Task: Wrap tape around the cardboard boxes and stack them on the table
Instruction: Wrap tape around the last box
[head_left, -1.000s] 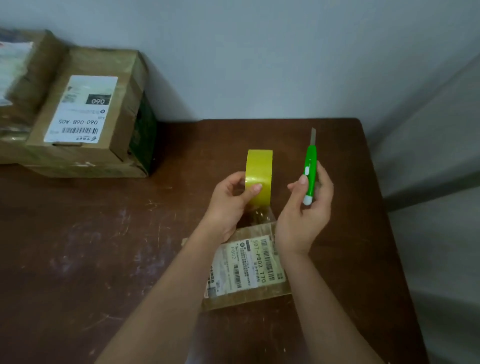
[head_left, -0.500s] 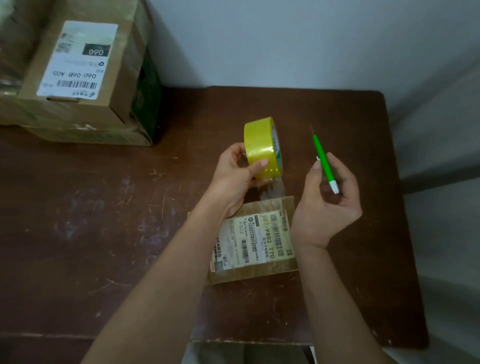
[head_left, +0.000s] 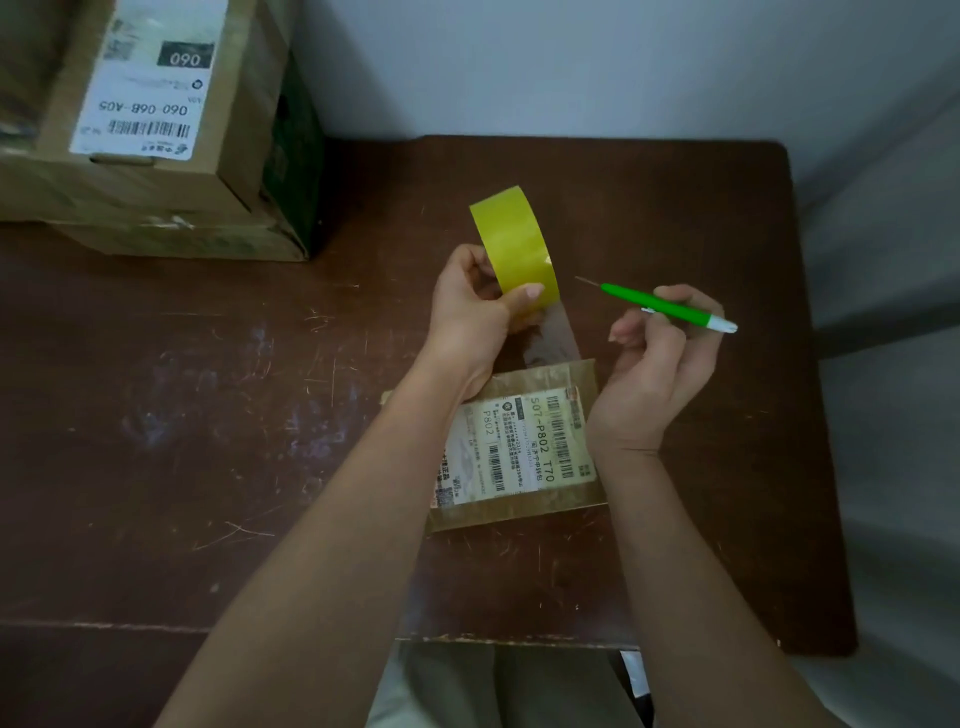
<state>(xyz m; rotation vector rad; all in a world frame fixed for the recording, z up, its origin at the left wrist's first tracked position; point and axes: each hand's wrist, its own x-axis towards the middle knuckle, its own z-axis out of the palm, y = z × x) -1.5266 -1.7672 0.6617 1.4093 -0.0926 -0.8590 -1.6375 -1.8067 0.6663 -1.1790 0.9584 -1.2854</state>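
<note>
Table (head_left: 156, 415): stacked boxes (head_left: 156, 130) at far left, cropped by frame. Small labelled box (head_left: 519, 452) lies centre, partly hidden by forearms. Left hand (head_left: 472, 317) grips tape roll (head_left: 517, 244); right hand (head_left: 660, 358) pinches green cutter (head_left: 665, 307), blade barely discernible.

Both forearms are bare from elbow to wrist; no sleeve, watch, ring or glove is visible. Left hand (head_left: 470, 317) and right hand (head_left: 657, 364): short, unpainted nails. Light-coloured trousers (head_left: 452, 686) (lower centre of frame, below the table edge) cover the legs.
</note>
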